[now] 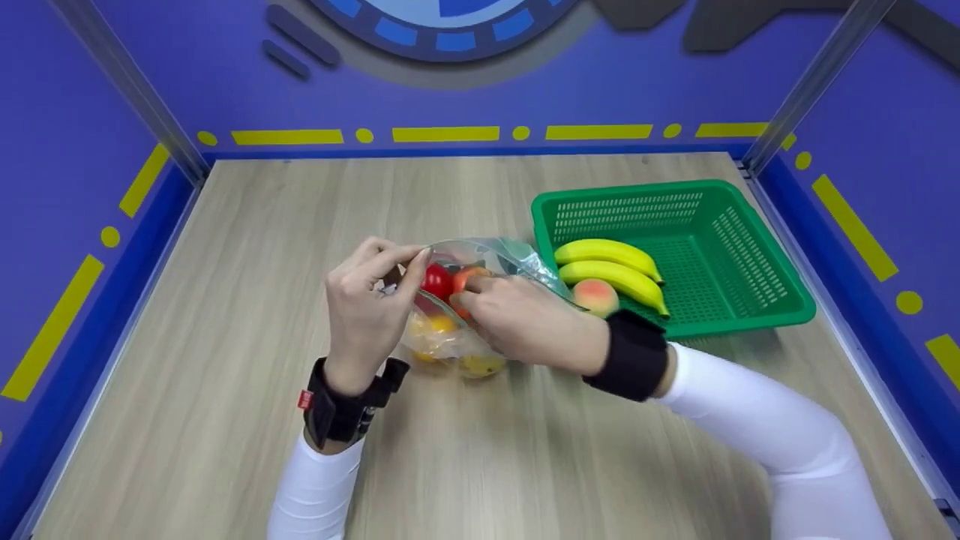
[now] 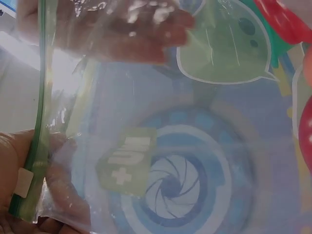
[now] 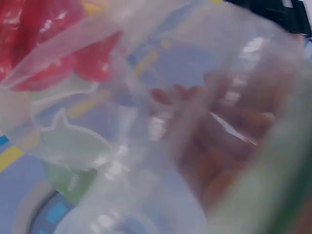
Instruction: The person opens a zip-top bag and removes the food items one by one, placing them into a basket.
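Observation:
A clear zip bag [image 1: 455, 347] with yellow and red fruit inside stands on the table, its mouth spread. My left hand [image 1: 371, 300] pinches the bag's left rim between thumb and fingertips. My right hand [image 1: 517, 315] reaches into the mouth, its fingers curled on an orange-red fruit [image 1: 469, 277]; the fingertips are partly hidden. Beside that fruit is a round red fruit [image 1: 437, 281]. In the left wrist view, fingers hold the green zip strip [image 2: 41, 102]. Blurred plastic [image 3: 141, 161] covers much of the right wrist view, with red fruit [image 3: 48, 44] at upper left.
To the right of the bag stands a green basket [image 1: 750, 247]. It holds two bananas [image 1: 611, 274] and a peach [image 1: 596, 296] near its left end. Blue panels [image 1: 450, 105] wall in the wooden table [image 1: 300, 202] at the back and both sides.

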A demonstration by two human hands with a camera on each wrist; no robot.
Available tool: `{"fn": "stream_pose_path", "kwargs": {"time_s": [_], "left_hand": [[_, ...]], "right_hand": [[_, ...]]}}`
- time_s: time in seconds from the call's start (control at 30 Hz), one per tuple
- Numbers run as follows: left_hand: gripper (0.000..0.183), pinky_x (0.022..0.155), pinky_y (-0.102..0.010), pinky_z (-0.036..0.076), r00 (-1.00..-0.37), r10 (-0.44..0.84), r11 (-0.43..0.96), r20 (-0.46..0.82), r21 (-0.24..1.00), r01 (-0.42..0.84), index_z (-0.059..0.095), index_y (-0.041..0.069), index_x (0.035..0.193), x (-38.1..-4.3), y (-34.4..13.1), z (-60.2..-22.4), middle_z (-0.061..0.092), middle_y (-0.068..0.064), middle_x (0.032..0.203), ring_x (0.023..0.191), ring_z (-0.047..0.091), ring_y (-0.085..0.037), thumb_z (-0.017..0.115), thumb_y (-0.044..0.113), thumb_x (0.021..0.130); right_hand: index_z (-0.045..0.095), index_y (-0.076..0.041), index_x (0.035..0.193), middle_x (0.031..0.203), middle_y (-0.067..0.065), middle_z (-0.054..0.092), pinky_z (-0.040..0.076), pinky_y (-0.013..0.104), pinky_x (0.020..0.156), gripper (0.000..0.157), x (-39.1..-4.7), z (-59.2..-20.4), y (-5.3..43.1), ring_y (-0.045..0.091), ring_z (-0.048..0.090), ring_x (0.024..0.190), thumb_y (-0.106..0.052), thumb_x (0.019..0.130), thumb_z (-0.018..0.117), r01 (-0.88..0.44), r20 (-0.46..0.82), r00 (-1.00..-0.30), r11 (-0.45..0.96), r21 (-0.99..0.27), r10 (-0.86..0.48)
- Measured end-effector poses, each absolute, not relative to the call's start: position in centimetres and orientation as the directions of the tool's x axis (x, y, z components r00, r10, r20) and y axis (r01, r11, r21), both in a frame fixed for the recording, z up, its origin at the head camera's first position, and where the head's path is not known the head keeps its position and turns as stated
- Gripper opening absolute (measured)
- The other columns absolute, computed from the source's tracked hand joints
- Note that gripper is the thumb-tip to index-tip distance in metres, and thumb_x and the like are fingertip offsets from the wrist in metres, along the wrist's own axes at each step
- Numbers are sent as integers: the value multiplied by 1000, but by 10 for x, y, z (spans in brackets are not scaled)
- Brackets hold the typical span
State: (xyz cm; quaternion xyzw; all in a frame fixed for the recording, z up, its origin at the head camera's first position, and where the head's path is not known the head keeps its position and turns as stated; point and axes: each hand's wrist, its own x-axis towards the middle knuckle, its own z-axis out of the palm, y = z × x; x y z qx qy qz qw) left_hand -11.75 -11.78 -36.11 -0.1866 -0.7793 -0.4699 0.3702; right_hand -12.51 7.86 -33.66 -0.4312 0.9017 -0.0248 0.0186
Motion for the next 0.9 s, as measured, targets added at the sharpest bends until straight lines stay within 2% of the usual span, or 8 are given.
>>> {"fn": "stream_pose_path", "kwargs": {"time_s": [0.17, 0.3, 0.43, 0.5, 0.6, 0.73, 0.8, 0.9], "left_hand": [[3, 65, -10, 43, -656, -55, 485, 753, 595, 641, 82, -1, 92, -117, -118, -360, 69, -12, 78, 65, 56, -13, 80, -2, 90], [3, 65, -10, 43, -657, -35, 481, 753, 589, 649, 82, -2, 92, -116, -117, -360, 69, -12, 79, 65, 56, -14, 80, 0, 90], [2, 64, -11, 42, -647, -26, 481, 762, 577, 660, 82, -1, 91, -118, -116, -362, 68, -12, 78, 63, 55, -16, 80, -2, 89], [3, 63, -11, 40, -645, -22, 482, 764, 573, 662, 82, -1, 91, -119, -115, -362, 68, -11, 77, 62, 55, -17, 81, -2, 89], [2, 64, -11, 40, -648, -7, 484, 762, 570, 664, 82, -1, 91, -119, -114, -362, 68, -11, 77, 62, 56, -17, 80, 0, 90], [3, 64, -9, 41, -657, 8, 480, 754, 574, 663, 82, -1, 91, -118, -111, -362, 67, -10, 77, 62, 56, -17, 80, 0, 90], [3, 64, -8, 41, -661, 9, 479, 750, 577, 661, 82, -2, 91, -118, -111, -362, 67, -11, 77, 62, 56, -17, 81, 1, 90], [4, 65, -7, 41, -666, 8, 478, 746, 582, 658, 82, -2, 92, -118, -111, -362, 67, -11, 78, 63, 57, -17, 81, 2, 90]], "right_hand": [[63, 2, 124, 114, 19, 70, 64, 33, 81, 30, -147, -352, 74, 29, 68, 85, -23, 107, 62, -770, -147, -624, 636, -56, -768], [59, 1, 128, 108, 16, 68, 60, 29, 79, 38, -160, -360, 73, 28, 63, 85, -31, 107, 62, -729, -170, -671, 684, -26, -722], [63, 2, 121, 89, 12, 68, 49, 26, 63, 36, -164, -373, 72, 27, 60, 71, -31, 106, 61, -718, -204, -694, 684, 130, -690], [63, 4, 125, 89, 11, 71, 52, 23, 63, 39, -163, -380, 70, 26, 62, 70, -30, 107, 61, -717, -237, -697, 659, 226, -677], [52, 6, 145, 116, 16, 73, 62, 24, 74, 55, -162, -387, 66, 27, 70, 81, -27, 104, 66, -679, -313, -732, 685, 265, -605], [29, 2, 162, 157, 22, 50, 63, 33, 94, 80, -163, -392, 61, 33, 68, 112, -21, 100, 73, -565, -447, -770, 813, 143, -456], [28, 1, 162, 161, 21, 47, 60, 37, 104, 79, -164, -393, 62, 34, 63, 121, -21, 100, 72, -543, -467, -763, 835, 89, -447], [35, 2, 154, 154, 22, 53, 56, 41, 111, 69, -165, -395, 69, 36, 61, 121, -24, 101, 70, -555, -401, -756, 832, -29, -518]]}}
